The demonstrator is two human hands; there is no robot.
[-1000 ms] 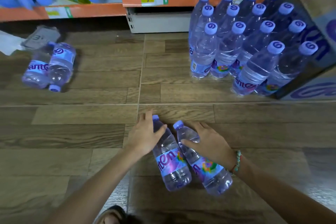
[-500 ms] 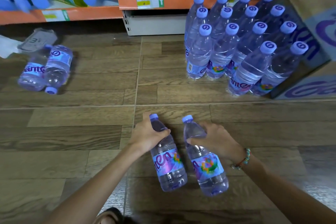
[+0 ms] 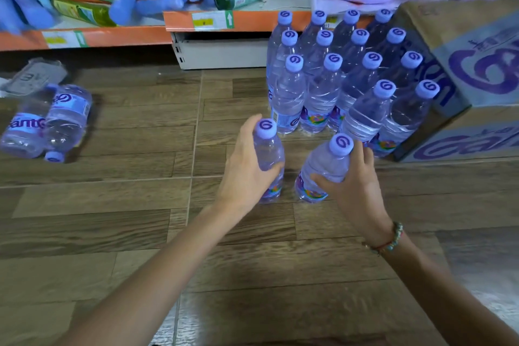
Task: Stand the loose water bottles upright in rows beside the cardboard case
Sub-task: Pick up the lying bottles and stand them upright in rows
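On the far left I see two loose bottles [image 3: 47, 123] lying on their sides on the wooden floor [image 3: 112, 205], touching each other, well apart from everything else.

Toward the middle, my left hand [image 3: 247, 174] grips one bottle [image 3: 269, 161] around its upper body, fingers curled round it, the cap [image 3: 266, 127] free above. The bottle stands nearly upright with its base at the floor. Just beside it, my right hand [image 3: 355, 185] grips a second bottle [image 3: 323, 171] in the same way; this one is tilted, its cap leaning toward me.

These bottles look full, so I judge them rather heavy for their size. The thin clear plastic probably gives under pressure and is smooth, so holding at the shoulder, under the neck, seems safest.

To the right stand the rows of upright bottles [image 3: 331, 84]. I count fourteen caps: three rows of four and a front row of two, this front pair touching the cardboard case [image 3: 477, 70] at the far right. So there is one case, and four bottles not yet placed.
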